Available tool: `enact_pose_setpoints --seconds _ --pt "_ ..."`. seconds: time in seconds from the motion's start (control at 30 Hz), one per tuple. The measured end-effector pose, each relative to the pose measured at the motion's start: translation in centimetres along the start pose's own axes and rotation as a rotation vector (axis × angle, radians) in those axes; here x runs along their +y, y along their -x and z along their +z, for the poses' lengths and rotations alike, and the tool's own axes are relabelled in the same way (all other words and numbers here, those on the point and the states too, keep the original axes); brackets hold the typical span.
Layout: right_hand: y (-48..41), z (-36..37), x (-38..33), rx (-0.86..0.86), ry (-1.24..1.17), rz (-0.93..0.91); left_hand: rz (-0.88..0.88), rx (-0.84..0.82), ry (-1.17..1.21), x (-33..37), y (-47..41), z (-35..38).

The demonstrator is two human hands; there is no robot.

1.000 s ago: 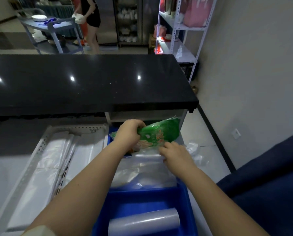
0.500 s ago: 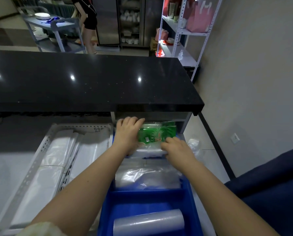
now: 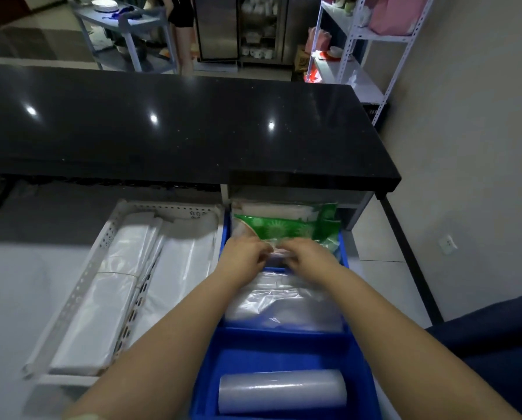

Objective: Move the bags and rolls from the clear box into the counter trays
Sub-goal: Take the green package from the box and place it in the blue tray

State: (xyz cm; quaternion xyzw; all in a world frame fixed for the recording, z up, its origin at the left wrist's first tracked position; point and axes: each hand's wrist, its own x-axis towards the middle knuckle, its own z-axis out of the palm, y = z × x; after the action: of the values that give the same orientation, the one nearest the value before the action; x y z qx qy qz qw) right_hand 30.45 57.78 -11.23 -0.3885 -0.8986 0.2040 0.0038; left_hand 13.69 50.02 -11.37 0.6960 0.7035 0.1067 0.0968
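Head cam: left hand (image 3: pixel 243 256) & right hand (image 3: pixel 309 257) pinch green pack (image 3: pixel 284 227) edge; slick film could slip, pack slumps off tray (image 3: pixel 284 344).

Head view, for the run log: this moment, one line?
left hand, right hand: near edge of green bag | grip: unclear | bag in blue tray

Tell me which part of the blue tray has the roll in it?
The nearest part of the blue tray: the clear plastic roll lies there. The middle part holds clear bags, the far one a green-printed pack.
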Motion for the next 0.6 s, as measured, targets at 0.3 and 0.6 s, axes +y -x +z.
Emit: enact_pose_setpoints --seconds 0.3,0.6 --pt "3.3 1.8 1.9 0.070 0.036 0.007 -0.045 -0.099 -0.069 0.9 1.3 2.8" --pt "1.7 0.8 1.4 -0.076 0.044 0.122 -0.150 -0.218 -0.111 2.1 1.3 1.3"
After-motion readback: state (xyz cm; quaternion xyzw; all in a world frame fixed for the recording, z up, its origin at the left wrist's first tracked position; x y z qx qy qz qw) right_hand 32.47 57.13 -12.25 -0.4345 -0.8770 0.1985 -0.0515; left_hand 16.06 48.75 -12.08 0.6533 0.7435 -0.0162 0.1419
